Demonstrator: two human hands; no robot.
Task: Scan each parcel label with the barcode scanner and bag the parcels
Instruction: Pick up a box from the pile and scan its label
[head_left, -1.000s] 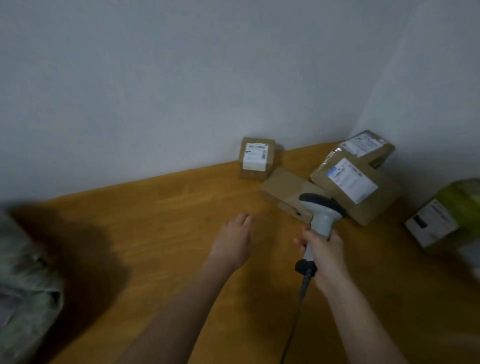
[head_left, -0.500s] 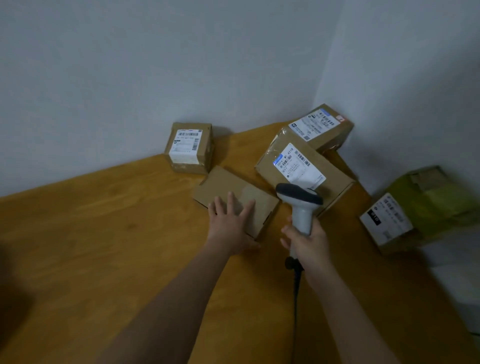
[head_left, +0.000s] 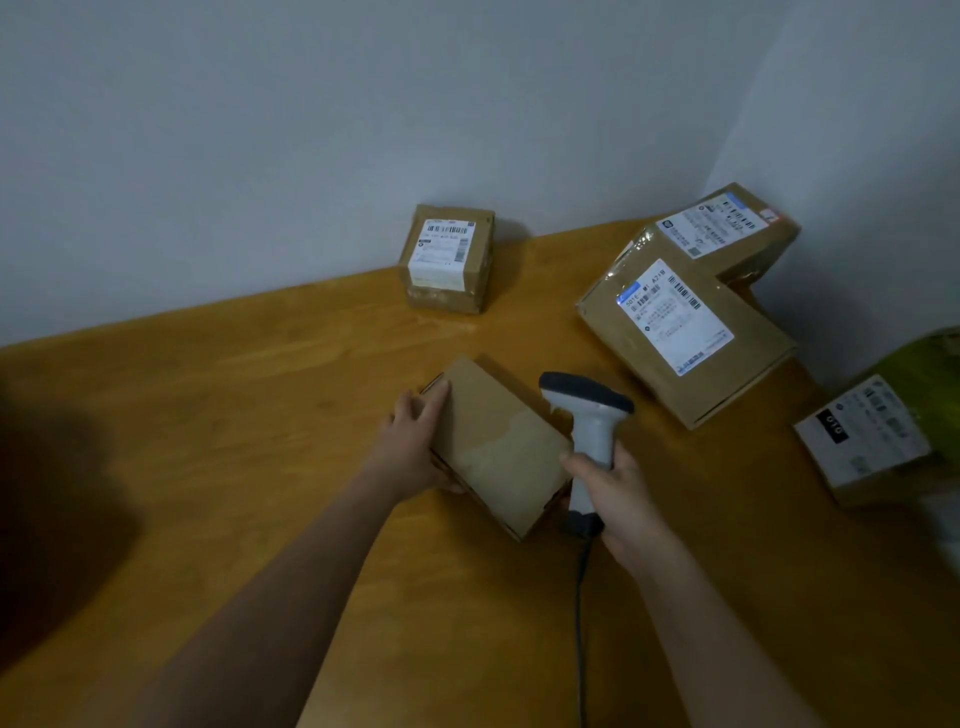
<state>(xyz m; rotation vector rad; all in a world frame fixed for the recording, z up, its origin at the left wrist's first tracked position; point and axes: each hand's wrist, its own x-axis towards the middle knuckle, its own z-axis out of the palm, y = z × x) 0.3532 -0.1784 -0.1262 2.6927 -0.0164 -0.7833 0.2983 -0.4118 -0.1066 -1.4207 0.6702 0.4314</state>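
Observation:
A flat brown parcel (head_left: 498, 447) with no label showing lies on the wooden table (head_left: 260, 415). My left hand (head_left: 415, 447) grips its left edge, thumb under the near side and fingers along the top. My right hand (head_left: 618, 493) holds the grey barcode scanner (head_left: 589, 415) by its handle just right of that parcel, head pointing away from me. Its cable (head_left: 581, 623) runs down toward me. Three labelled parcels sit further back: a small cube (head_left: 449, 260), a large flat box (head_left: 685, 332) and another box (head_left: 727, 228) in the corner.
A white-labelled box (head_left: 862, 441) with something green (head_left: 930, 364) behind it sits at the right edge. Walls close the table at the back and right. A dark shadow (head_left: 52, 519) covers the left side.
My left hand went from resting on top of the flat parcel to gripping its left edge, and the parcel came nearer to me. The scanner stayed in my right hand. The camera view shifted.

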